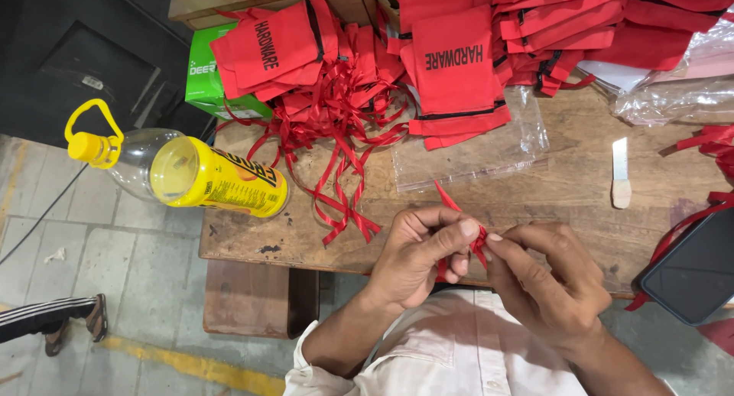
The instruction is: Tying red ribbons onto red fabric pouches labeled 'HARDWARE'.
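1. Counter: a worn wooden top carrying all the work; it stands on a grey tiled floor with a yellow painted line near the bottom edge.
2. Red fabric pouches: heaped along the far side of the counter, with black edging, well apart from the hands.
3. Loose red ribbons: a tangle spilling from the heap toward the near left edge.
4. Plastic bottle: lies on its side at the counter's left corner, yellow label and yellow cap, neck overhanging the edge.
5. Clear plastic bag: flat on the wood just beyond the hands.
6. Left hand and right hand: meet at the near edge, equally close to the work. Each grip is narrow, thumb and forefinger pinched on the red ribbon strip.
7. Red ribbon strip: held between the two hands, above the near edge; its free end points up and left, away from the person.
8. Dark phone: at the right edge.
9. Small pale stick: lies lengthwise toward the far side.
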